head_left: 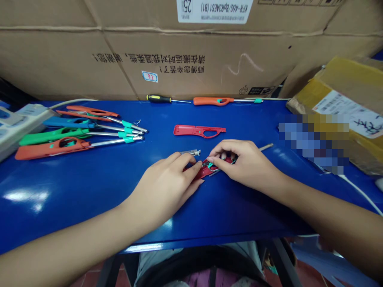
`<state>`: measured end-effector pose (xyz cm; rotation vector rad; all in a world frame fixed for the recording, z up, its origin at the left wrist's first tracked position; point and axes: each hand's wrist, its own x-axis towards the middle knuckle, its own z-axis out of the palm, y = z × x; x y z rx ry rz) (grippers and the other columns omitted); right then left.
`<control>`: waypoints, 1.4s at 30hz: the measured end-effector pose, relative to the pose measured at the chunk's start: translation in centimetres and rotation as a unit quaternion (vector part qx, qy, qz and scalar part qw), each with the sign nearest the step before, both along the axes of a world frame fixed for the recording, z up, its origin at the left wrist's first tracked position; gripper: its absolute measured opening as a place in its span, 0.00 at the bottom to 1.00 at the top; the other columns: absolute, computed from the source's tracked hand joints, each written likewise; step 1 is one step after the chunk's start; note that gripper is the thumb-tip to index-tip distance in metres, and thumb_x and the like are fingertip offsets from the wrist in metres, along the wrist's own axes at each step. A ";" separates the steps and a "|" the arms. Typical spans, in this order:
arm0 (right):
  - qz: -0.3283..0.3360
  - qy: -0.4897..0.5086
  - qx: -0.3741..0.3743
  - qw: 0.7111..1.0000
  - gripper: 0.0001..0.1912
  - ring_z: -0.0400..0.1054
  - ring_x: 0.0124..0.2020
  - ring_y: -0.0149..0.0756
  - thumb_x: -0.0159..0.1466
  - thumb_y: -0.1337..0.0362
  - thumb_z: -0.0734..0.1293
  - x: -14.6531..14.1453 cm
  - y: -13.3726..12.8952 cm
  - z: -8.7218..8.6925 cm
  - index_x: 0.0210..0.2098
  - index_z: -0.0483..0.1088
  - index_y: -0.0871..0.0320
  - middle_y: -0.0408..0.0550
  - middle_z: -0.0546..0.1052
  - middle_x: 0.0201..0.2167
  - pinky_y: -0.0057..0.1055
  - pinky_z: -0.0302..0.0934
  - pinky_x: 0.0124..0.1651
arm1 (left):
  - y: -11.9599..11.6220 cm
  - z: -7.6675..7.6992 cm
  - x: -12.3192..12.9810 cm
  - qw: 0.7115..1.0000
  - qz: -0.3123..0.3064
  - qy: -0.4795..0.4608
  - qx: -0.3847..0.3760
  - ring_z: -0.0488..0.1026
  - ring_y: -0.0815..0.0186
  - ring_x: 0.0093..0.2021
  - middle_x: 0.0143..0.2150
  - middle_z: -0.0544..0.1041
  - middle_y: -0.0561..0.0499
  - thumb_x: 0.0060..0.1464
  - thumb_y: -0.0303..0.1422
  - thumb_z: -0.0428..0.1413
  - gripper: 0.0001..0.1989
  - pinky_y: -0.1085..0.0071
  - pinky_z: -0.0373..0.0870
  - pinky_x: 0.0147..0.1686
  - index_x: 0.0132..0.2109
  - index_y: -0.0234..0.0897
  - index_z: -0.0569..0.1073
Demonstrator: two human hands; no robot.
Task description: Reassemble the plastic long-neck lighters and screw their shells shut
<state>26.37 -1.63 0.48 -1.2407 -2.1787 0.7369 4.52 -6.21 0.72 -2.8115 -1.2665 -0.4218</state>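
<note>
Red lighter body (pixel 204 172): between the hands, over the blue table (pixel 98 179), long axis near left to far right. Left hand (pixel 167 179) pinches the near-left section; right hand (pixel 247 161), fingers narrowed, holds the far-right section.

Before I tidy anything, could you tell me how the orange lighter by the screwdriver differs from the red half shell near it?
The orange lighter has a metal rod; the red half shell has none. The lighter's handle looks closed, while the shell lies open, its hollow inside showing. Both have a looped opening.
</note>
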 end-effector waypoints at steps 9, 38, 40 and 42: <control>0.017 -0.020 0.048 0.999 0.03 0.70 0.35 0.35 0.63 0.68 0.69 0.0 0.1 -0.1 0.31 0.74 0.57 0.45 0.78 0.30 0.32 0.63 0.40 | -0.2 0.2 0.4 0.999 -0.003 0.026 0.032 0.76 0.52 0.47 0.47 0.78 0.42 0.65 0.34 0.54 0.14 0.58 0.79 0.41 0.53 0.33 0.78; 0.223 -0.166 0.140 0.950 0.11 0.67 0.43 0.41 0.70 0.68 0.62 3.4 2.1 1.8 0.38 0.77 0.57 0.50 0.77 0.36 0.40 0.59 0.50 | 0.6 -0.6 -0.2 0.999 -0.013 -0.026 -0.025 0.74 0.56 0.46 0.53 0.75 0.43 0.67 0.36 0.51 0.17 0.58 0.76 0.44 0.59 0.38 0.75; 0.224 -0.182 0.152 0.945 0.11 0.66 0.44 0.41 0.70 0.68 0.62 3.4 2.0 2.0 0.38 0.76 0.58 0.50 0.77 0.37 0.40 0.58 0.51 | 0.5 -0.6 -0.2 0.999 -0.014 -0.026 -0.026 0.74 0.56 0.45 0.53 0.75 0.43 0.67 0.36 0.51 0.17 0.58 0.76 0.44 0.59 0.38 0.75; 0.226 -0.194 0.164 0.941 0.11 0.66 0.44 0.41 0.71 0.69 0.61 3.4 1.8 2.1 0.38 0.75 0.59 0.50 0.76 0.37 0.40 0.58 0.50 | 0.5 -0.6 -0.2 0.999 -0.015 -0.025 -0.028 0.73 0.57 0.45 0.53 0.74 0.43 0.67 0.36 0.51 0.17 0.58 0.76 0.44 0.59 0.38 0.75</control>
